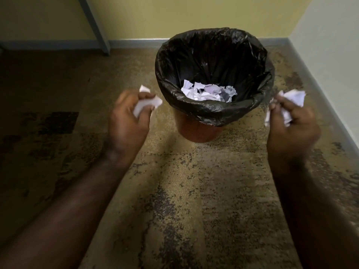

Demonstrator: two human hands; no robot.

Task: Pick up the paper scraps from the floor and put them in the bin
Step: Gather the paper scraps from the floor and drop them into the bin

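An orange bin (196, 133) lined with a black plastic bag (213, 55) stands on the carpet near the far wall. Several white paper scraps (206, 92) lie at its bottom. My left hand (128, 117) hovers just left of the bin's rim, fingers closed around crumpled white paper scraps (146, 103). On the bin's right side, my right hand (291, 125) grips another bunch of crumpled white scraps (293, 98). Both hands are level with the front of the rim, outside the bin.
Mottled tan and brown carpet (174, 191) covers the floor. A yellow wall with a grey skirting board (136, 43) runs behind the bin. A white wall (330, 45) closes in on the right. A grey furniture leg (97, 26) slants down at the back left.
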